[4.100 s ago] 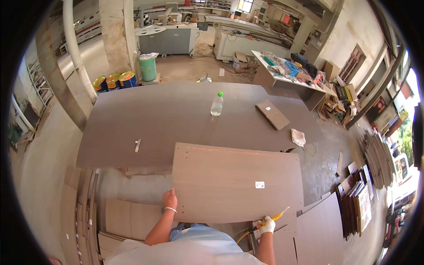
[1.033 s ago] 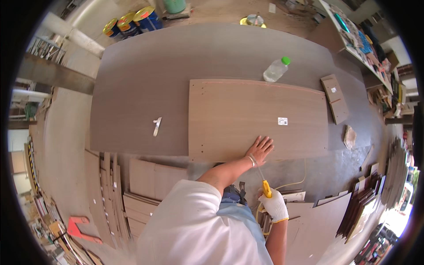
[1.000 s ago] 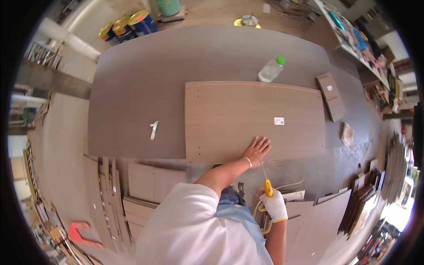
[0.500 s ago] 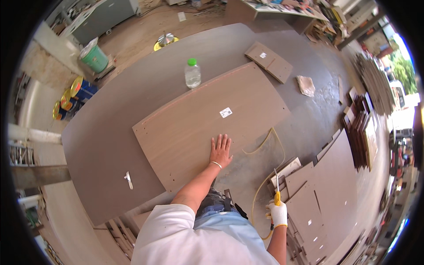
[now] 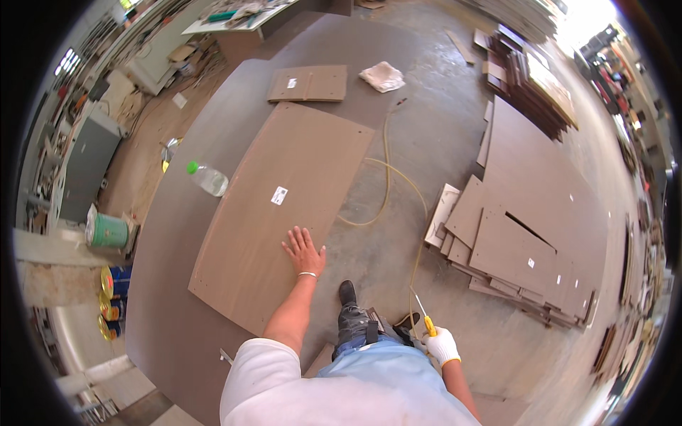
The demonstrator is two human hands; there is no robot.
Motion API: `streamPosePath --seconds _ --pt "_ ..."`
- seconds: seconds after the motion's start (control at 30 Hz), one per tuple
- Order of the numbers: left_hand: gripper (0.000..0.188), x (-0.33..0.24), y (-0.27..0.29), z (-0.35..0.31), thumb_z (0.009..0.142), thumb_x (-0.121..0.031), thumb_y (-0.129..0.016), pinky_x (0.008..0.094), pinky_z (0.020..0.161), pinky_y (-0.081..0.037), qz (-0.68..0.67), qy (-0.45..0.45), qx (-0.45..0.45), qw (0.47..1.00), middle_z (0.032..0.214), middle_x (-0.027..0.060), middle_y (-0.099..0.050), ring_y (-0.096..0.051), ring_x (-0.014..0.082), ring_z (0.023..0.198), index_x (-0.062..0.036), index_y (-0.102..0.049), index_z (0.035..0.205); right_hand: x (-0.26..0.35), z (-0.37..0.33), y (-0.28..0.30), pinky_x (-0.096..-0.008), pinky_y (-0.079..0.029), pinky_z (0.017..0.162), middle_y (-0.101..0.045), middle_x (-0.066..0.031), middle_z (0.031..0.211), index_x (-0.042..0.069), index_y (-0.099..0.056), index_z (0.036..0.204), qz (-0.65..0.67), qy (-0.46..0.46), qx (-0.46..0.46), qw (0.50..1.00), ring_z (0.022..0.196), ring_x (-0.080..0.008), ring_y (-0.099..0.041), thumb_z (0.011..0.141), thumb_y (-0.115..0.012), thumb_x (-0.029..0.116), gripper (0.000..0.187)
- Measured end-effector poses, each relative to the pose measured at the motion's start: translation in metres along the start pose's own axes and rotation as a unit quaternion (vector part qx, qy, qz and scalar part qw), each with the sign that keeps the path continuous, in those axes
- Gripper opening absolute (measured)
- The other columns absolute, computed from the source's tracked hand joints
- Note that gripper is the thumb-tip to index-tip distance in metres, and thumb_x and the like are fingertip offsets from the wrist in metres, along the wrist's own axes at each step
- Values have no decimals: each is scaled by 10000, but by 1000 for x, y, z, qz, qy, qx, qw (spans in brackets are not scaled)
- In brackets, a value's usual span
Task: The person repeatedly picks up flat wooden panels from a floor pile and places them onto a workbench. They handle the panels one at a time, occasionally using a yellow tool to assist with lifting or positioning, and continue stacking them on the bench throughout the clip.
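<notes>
My bare left hand [image 5: 305,253], with a bracelet at its wrist, lies flat with spread fingers on a large brown panel [image 5: 266,234]. The panel carries a white label [image 5: 278,196] and small drilled holes near its corners. It rests on a wide dark brown tabletop [image 5: 167,284]. Down at my right side, my right hand [image 5: 443,346] in a white knitted glove is closed round a yellow air blow gun [image 5: 430,326], its thin metal nozzle pointing away from me. A yellow hose [image 5: 387,177] curls between the panel and the floor; where it joins the gun is hidden.
On the tabletop are a clear bottle with a green cap [image 5: 211,181], a smaller brown panel [image 5: 320,83] and a crumpled cloth [image 5: 382,77]. Stacked panels [image 5: 508,248] lie to the right, more [image 5: 529,85] beyond. Paint cans [image 5: 114,282] and a green bucket [image 5: 108,231] stand left.
My view has swung to the right, so the panel and bottle appear further left and turned. My left hand stays flat on the panel; the right still grips the blow gun.
</notes>
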State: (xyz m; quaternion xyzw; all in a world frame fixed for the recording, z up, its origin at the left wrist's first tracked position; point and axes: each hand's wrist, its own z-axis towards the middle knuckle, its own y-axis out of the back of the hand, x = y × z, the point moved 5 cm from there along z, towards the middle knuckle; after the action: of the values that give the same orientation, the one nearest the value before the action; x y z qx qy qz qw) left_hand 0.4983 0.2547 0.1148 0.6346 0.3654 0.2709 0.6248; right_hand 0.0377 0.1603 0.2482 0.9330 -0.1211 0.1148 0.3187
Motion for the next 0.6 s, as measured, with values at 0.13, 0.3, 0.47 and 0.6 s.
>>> streamPosePath --seconds 0.13,0.3,0.47,0.6 --pt "895 -14 0 0 901 -433 -648 643 1216 -48 -3 2 30 1000 1679 187 -127 -69 383 1554 -18 -235 1579 -32 -18 21 -450 -539 821 -710 -253 945 42 -732 985 -23 1 -24 999 921 -404 -693 805 -636 281 315" --pt "833 -20 -8 -13 897 -203 -636 618 1223 -62 51 19 56 997 1687 174 -107 -49 358 1564 -23 -206 1587 -101 -25 53 -445 -542 809 -719 -244 942 38 -729 995 51 -47 -30 997 906 -398 -698 818 -584 251 313" --pt "861 -25 -16 -32 884 -83 -556 606 1224 -111 141 25 68 987 1701 155 -19 -33 355 1567 -45 -99 1612 -148 -44 89 -413 -565 733 -727 -215 873 41 -727 988 156 -92 -43 982 756 -334 -724 830 -575 227 288" --pt "890 -22 -13 -30 892 -89 -590 595 1223 -162 159 43 121 979 1703 138 -12 -48 357 1565 -69 -78 1620 -210 -46 95 -395 -560 687 -725 -197 822 34 -720 995 168 -86 -31 982 690 -309 -716 855 -560 218 281"
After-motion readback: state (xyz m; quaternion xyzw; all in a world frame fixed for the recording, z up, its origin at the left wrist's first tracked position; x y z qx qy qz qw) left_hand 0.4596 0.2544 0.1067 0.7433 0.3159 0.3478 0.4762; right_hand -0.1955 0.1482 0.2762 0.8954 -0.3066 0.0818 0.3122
